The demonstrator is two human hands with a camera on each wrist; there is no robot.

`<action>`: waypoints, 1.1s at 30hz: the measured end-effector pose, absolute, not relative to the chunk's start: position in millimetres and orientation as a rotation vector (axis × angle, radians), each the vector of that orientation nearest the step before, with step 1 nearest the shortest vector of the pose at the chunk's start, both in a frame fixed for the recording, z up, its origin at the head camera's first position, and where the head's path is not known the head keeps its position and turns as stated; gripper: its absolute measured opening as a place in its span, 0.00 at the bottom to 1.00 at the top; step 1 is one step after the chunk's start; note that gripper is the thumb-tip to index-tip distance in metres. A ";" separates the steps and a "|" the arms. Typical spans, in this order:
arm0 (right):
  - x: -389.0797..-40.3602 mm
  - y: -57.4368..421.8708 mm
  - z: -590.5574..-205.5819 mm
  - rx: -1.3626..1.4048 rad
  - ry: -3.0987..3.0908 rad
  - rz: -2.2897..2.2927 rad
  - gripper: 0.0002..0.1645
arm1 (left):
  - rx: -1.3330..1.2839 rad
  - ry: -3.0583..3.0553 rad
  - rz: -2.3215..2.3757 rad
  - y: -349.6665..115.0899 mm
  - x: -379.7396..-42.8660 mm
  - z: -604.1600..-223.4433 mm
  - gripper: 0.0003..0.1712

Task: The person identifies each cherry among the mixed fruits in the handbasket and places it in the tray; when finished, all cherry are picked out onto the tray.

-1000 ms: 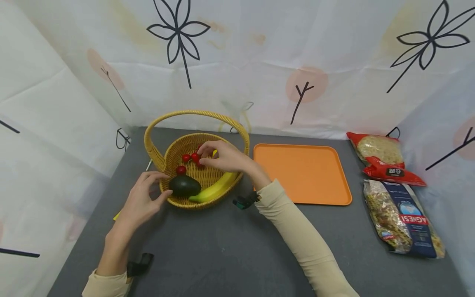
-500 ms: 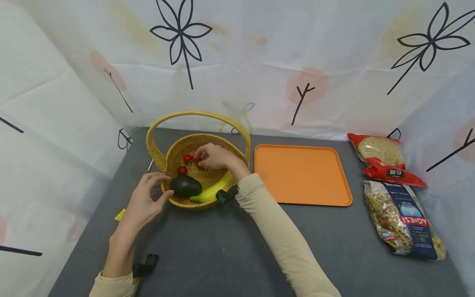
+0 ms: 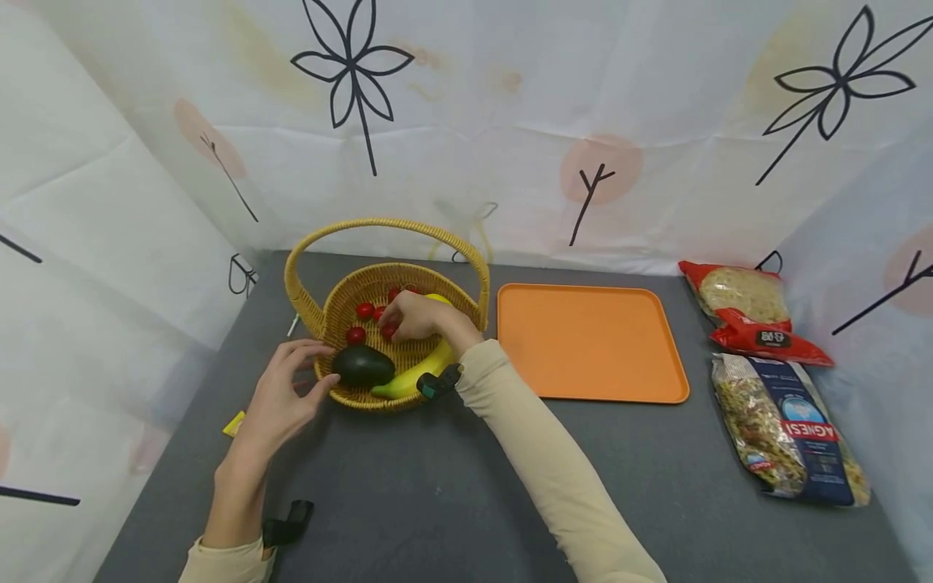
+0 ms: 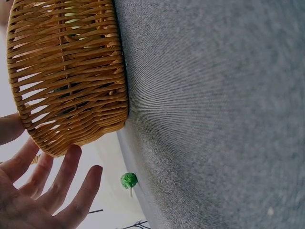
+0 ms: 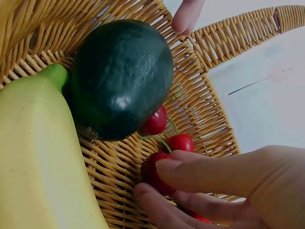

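A wicker basket with a tall handle holds a dark green avocado, a yellow banana and several red cherries with green stems. My left hand grips the basket's left rim; in the left wrist view its thumb lies at the rim and its fingers reach along the wicker. Inside the basket, my right hand pinches a cherry between thumb and fingers. Another cherry lies just beyond it, and one lies against the avocado.
Right of the basket lies an orange tray. Farther right are a red noodle bag and a pasta bag. A small yellow piece shows beside my left forearm. A green leafy thing stands beyond the basket.
My right hand has moved left and lower into the basket, its fingers now closed around a cherry. My left hand stays at the rim.
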State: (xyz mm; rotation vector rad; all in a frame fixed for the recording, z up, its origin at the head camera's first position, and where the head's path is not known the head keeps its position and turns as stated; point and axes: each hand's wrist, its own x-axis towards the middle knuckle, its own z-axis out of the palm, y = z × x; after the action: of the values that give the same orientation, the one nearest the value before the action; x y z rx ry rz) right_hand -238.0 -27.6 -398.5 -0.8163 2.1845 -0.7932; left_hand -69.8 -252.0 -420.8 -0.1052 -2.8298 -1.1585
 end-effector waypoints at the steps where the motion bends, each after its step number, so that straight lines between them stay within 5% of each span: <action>1: -237.5 -27.5 -398.6 -0.808 2.191 -0.809 0.25 | -0.103 -2.830 -1.161 -252.0 -69.8 -420.9 0.21; 16: -208.7 -0.5 -374.0 -0.972 2.197 -1.133 0.20 | -0.074 -2.843 -1.177 -251.5 -69.3 -420.1 0.22; 33: -157.1 108.2 -340.6 -1.104 2.019 -1.493 0.12 | -0.112 -2.821 -1.188 -252.5 -69.8 -422.7 0.20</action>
State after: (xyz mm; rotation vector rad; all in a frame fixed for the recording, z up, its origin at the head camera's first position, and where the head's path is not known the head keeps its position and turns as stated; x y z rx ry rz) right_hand -157.1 108.2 -340.6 -1.1043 2.0193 -1.4926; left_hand -69.8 -252.5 -422.7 -0.1120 -2.8206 -1.1877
